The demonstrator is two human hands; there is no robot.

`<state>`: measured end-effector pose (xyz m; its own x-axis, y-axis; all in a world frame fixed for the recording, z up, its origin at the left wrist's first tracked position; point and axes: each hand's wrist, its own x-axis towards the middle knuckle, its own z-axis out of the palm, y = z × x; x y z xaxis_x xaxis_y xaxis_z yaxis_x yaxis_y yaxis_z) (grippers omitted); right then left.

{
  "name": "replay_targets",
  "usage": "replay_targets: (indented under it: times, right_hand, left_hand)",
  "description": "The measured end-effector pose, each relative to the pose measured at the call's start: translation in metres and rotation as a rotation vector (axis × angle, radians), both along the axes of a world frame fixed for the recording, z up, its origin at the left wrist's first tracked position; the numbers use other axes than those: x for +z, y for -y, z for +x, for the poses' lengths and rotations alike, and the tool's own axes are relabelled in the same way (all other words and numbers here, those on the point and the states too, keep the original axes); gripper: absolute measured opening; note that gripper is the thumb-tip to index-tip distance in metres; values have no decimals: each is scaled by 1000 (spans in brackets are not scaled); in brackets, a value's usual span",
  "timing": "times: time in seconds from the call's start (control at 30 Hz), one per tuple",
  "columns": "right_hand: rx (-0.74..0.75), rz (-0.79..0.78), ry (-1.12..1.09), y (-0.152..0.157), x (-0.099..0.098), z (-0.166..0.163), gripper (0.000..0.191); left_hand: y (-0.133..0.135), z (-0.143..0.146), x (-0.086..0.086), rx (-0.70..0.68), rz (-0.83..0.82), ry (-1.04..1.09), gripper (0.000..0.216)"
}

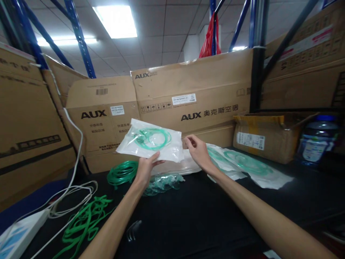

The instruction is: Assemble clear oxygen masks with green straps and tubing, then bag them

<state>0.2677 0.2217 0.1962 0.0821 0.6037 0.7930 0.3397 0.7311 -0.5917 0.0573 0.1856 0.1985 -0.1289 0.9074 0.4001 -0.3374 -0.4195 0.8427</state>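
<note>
My left hand [147,166] grips the lower edge of a clear-and-white pouch [176,145], thumb on its front. Coiled green tubing [153,139] shows through the pouch film. Just off the pouch's right edge, my right hand [198,149] has its fingers curled together in a pinch. Whether anything is between those fingertips is hidden. Below the pouch lie several clear plastic masks [164,184] in a row. A loose coil of green tube [122,173] rests left of them. More pouches with green tubing [248,163] lie flat on the black table, right of my right hand.
Green elastic straps [86,219] and white cables [78,196] lie at the left, beside a power strip [25,230]. Small clear curved pieces [133,230] sit near the front. Cardboard panels [161,86] stand behind. An open carton [272,140] and a blue-capped bottle [316,140] stand at right.
</note>
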Motion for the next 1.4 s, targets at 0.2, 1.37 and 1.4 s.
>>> replay_targets:
  times: [0.2, 1.37, 1.4]
  right_hand:
    - [210, -264, -67, -29, -16, 12, 21]
    - [835, -710, -476, -10, -10, 5, 15]
    - [842, -709, -478, -9, -10, 5, 14]
  left_hand:
    - [-3, -1, -5, -33, -1, -19, 40]
    - [-4, -6, -10, -95, -154, -342, 37]
    - [-2, -4, -9, -106, -156, -346, 38]
